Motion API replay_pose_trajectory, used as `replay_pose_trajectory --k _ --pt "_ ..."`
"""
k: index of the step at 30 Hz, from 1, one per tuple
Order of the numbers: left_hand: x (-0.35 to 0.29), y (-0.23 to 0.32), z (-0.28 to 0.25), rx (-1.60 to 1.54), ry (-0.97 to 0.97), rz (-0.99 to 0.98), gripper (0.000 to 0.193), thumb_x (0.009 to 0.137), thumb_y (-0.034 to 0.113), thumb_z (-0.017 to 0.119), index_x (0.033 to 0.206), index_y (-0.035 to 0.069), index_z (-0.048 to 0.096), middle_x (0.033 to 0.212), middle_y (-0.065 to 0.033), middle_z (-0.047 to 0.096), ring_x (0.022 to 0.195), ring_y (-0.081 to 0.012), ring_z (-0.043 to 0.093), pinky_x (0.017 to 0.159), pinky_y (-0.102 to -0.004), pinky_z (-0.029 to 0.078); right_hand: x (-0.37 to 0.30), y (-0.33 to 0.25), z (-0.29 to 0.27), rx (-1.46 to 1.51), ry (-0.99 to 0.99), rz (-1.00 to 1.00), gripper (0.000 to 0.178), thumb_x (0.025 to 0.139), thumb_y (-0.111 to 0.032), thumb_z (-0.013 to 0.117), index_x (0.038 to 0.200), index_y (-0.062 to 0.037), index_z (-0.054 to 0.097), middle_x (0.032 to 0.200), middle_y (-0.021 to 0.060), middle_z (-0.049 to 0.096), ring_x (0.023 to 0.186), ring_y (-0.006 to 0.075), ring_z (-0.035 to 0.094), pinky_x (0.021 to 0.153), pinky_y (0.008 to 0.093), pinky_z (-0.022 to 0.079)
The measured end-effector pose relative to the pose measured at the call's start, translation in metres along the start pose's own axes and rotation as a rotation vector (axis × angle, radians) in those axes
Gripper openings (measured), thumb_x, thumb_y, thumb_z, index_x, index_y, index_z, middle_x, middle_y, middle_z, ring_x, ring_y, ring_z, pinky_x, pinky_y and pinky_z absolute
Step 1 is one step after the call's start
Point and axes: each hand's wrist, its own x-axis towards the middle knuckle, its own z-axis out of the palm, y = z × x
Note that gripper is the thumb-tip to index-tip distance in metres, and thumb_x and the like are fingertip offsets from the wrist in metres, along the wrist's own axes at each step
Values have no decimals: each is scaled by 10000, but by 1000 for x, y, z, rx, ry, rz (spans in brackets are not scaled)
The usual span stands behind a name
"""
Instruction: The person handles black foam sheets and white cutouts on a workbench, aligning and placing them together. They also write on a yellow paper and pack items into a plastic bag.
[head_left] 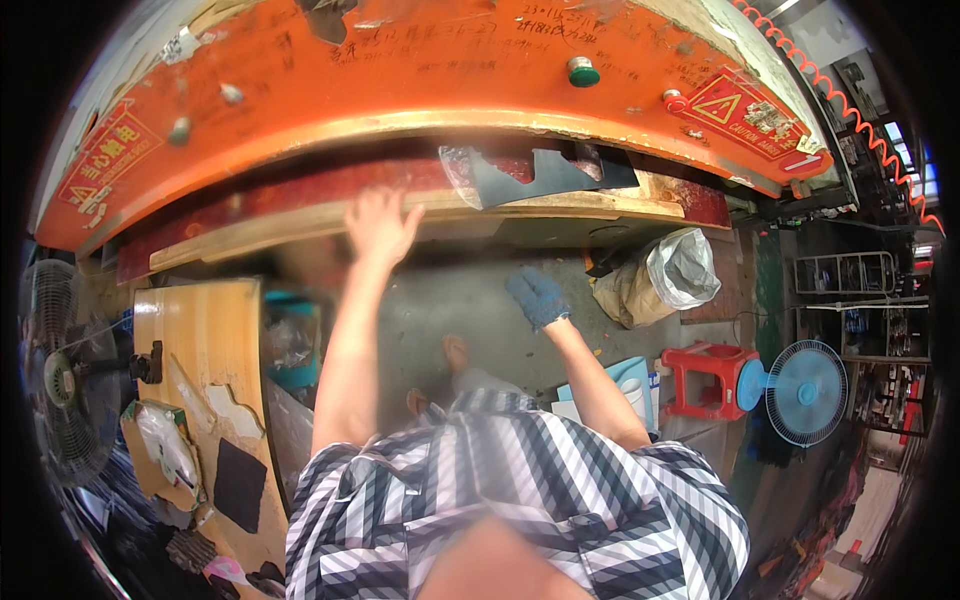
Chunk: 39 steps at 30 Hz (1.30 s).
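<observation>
Wooden board (280, 227): left fingers (376, 200) spread, over edge.

From my remote post, I count two hands (381, 225) (539, 299), two fans (68, 385) (806, 392), two warning labels (112, 155) (745, 112), one glove (533, 293), one sack (632, 290), one stool (705, 375), one shirt (500, 440) and one machine (420, 88).
</observation>
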Motion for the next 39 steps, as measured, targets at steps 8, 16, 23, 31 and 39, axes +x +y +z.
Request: replay_pose_trajectory --k 8,16,23,31,39 --pt "-50 -1 -8 39 -10 -24 472 841 430 570 1174 96 569 1193 -97 551 1195 -275 443 1027 -467 276 4 -22 -25 317 64 162 205 852 -205 590 888 -14 653 849 148 646 798 289 619 738 347 472" --pt "-130 8 -42 -88 8 15 375 798 338 637 1087 101 608 1073 -86 574 1097 -278 489 952 -448 332 61 -79 -56 60 278 6 232 826 -248 646 931 -41 661 808 141 657 762 229 627 718 320 487" --pt "-183 1 -48 -176 139 -59 238 786 312 650 640 125 632 696 -38 587 672 -237 564 584 -373 422 138 -106 -37 -654 178 -42 697 688 -480 729 1237 -87 557 1234 169 560 1154 325 513 979 400 409" --pt "-261 15 -59 -194 241 -93 246 739 342 689 597 175 578 664 10 536 636 -200 536 557 -341 396 113 -147 -3 -812 -146 2 658 645 -581 705 1223 -289 585 1389 236 386 1246 403 420 1005 444 391" --pt "-284 11 -78 -405 200 -98 302 786 450 633 845 155 660 727 -1 597 688 -210 580 591 -338 429 38 -175 26 -606 -49 -39 511 650 -517 744 1064 -221 695 1242 225 527 1149 371 509 975 414 417"
